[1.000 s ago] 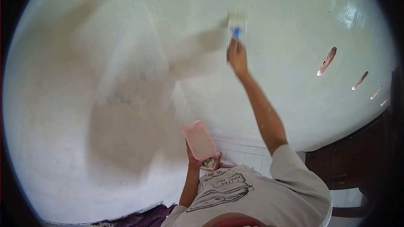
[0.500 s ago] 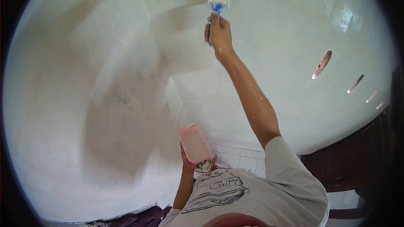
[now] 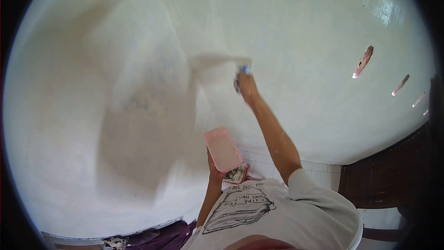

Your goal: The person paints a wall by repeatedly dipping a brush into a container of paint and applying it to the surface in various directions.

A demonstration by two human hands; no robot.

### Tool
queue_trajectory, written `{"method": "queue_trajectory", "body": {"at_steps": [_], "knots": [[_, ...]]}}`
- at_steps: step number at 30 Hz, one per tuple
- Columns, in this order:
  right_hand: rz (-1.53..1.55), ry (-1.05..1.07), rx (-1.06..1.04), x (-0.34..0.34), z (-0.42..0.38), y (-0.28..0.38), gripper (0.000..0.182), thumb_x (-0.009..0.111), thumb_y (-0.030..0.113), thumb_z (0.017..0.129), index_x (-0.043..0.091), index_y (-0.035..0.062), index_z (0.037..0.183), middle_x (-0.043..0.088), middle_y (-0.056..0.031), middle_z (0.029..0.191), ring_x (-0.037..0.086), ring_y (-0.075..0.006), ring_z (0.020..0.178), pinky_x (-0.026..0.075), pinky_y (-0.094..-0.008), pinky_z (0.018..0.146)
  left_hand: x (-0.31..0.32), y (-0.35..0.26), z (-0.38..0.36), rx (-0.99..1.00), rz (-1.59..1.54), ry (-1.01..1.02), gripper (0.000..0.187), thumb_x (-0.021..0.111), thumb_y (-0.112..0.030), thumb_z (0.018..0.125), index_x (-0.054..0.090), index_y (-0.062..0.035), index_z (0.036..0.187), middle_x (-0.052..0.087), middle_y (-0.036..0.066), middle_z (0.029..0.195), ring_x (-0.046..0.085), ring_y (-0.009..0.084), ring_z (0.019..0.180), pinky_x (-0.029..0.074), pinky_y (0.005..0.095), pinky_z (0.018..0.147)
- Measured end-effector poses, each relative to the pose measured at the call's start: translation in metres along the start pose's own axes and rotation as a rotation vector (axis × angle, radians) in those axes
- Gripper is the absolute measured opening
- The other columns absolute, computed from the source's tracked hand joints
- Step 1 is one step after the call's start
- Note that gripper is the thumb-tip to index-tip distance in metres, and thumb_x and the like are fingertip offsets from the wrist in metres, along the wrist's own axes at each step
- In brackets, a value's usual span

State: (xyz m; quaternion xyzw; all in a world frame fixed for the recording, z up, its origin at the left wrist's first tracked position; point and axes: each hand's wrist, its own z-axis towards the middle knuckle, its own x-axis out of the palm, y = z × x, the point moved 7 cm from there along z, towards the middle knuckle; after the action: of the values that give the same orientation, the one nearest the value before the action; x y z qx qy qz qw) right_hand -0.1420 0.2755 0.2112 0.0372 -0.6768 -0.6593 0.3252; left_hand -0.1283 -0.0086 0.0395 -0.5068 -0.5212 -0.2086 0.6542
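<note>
My right hand (image 3: 248, 85) is closed round the handle of a paintbrush (image 3: 245, 68) with blue on it and pale bristles. The brush head is at the pale wall (image 3: 300, 32), just right of the corner, and its outline is smeared by motion. Lower down, my left hand (image 3: 216, 170) grips a pink plastic tub (image 3: 215, 132) from its left side and underneath. White paint (image 3: 225, 152) lies inside the tub, which is held in front of my chest.
Slanted openings (image 3: 363, 62) run along the wall at right. Dark wooden furniture (image 3: 384, 166) stands at lower right. Below the tub is a container of mixed small items (image 3: 236, 174) on white floor tiles (image 3: 261, 158). Purple cloth (image 3: 162, 237) lies at lower left.
My right hand has brought the paintbrush down the wall, nearer the tub. The tub appears slightly higher and further right, as the whole view has shifted a little.
</note>
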Motion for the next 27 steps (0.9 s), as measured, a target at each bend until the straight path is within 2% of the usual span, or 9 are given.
{"method": "queue_trajectory", "body": {"at_steps": [4,7,11,14,15,16,19,23,27], "knots": [[-0.093,0.147,-0.348,0.089,-0.016,0.22,0.035,0.041,0.028,0.106,0.058,-0.0015,0.1,0.044,-0.0006,0.054,0.039,-0.0105,0.047,0.03,-0.0304,0.046,0.027,-0.01,-0.004,0.094,0.163,0.023,0.059,0.042,-0.05,0.104,0.039,-0.0124,0.149,0.058,0.011,0.135,0.061,0.0271,0.12,0.054,0.0468,0.099],[0.04,0.181,-0.303,0.092,0.015,0.21,0.037,0.039,0.029,0.108,0.057,-0.0024,0.102,0.043,-0.0004,0.053,0.036,-0.01,0.046,0.029,-0.0301,0.045,0.02,-0.004,-0.006,0.054,0.1,-0.014,0.057,0.041,-0.05,0.105,0.039,-0.013,0.149,0.058,0.011,0.135,0.061,0.0269,0.12,0.055,0.0471,0.098],[-0.327,-0.013,-0.364,0.011,0.049,-0.041,0.033,0.044,0.033,0.107,0.058,0.0052,0.099,0.041,0.0031,0.056,0.038,-0.0067,0.043,0.031,-0.027,0.04,0.006,-0.006,-0.003,0.048,0.048,-0.018,0.057,0.042,-0.049,0.105,0.039,-0.0131,0.148,0.058,0.01,0.135,0.062,0.0269,0.12,0.055,0.0477,0.097],[-0.208,-0.078,0.444,-0.037,-0.016,-0.18,0.03,0.042,0.018,0.1,0.064,-0.0005,0.089,0.063,-0.0127,0.073,0.062,-0.0254,0.066,0.049,-0.042,0.062,0.011,-0.014,-0.021,0.059,0.014,-0.064,0.057,0.043,-0.049,0.104,0.039,-0.0124,0.148,0.058,0.012,0.133,0.062,0.0276,0.119,0.056,0.0479,0.096],[-0.304,-0.033,0.134,-0.034,0.009,-0.198,0.03,0.042,0.021,0.101,0.062,0.0012,0.091,0.059,-0.0095,0.068,0.057,-0.0214,0.06,0.045,-0.0386,0.056,0.015,-0.022,-0.024,0.091,0.059,-0.072,0.058,0.043,-0.049,0.104,0.04,-0.012,0.148,0.059,0.013,0.132,0.063,0.0283,0.117,0.057,0.0479,0.094],[-0.403,-0.015,-0.18,-0.013,0.008,-0.164,0.03,0.042,0.024,0.103,0.061,0.0029,0.092,0.055,-0.0062,0.064,0.053,-0.0173,0.054,0.041,-0.0352,0.05,0.011,-0.026,-0.025,0.094,0.062,-0.068,0.058,0.043,-0.049,0.104,0.04,-0.012,0.148,0.059,0.013,0.132,0.063,0.0283,0.117,0.057,0.0479,0.094],[-0.19,0.132,0.078,0.076,0.003,-0.015,0.043,0.041,0.039,0.108,0.055,0.0069,0.083,0.047,-0.0018,0.053,0.043,-0.0119,0.043,0.034,-0.0308,0.044,-0.009,-0.037,-0.031,0.157,0.126,-0.074,0.058,0.044,-0.049,0.103,0.04,-0.0107,0.147,0.06,0.016,0.129,0.064,0.0301,0.114,0.058,0.0471,0.091],[-0.153,0.144,-0.441,0.149,0.033,0.174,0.051,0.04,0.043,0.109,0.062,-0.0023,0.098,0.044,-0.0006,0.052,0.04,-0.0104,0.045,0.031,-0.0303,0.043,-0.015,-0.038,-0.029,0.129,0.034,-0.085,0.058,0.044,-0.048,0.103,0.04,-0.0095,0.147,0.061,0.018,0.128,0.065,0.0313,0.112,0.057,0.0467,0.09],[-0.193,0.014,-0.443,0.124,0.067,0.108,0.049,0.039,0.04,0.109,0.062,-0.0025,0.099,0.046,-0.0015,0.055,0.041,-0.0101,0.046,0.034,-0.0294,0.045,-0.003,-0.042,-0.021,0.164,0.001,-0.079,0.058,0.043,-0.048,0.104,0.039,-0.0096,0.147,0.06,0.018,0.129,0.065,0.0315,0.112,0.057,0.0471,0.092]]}}
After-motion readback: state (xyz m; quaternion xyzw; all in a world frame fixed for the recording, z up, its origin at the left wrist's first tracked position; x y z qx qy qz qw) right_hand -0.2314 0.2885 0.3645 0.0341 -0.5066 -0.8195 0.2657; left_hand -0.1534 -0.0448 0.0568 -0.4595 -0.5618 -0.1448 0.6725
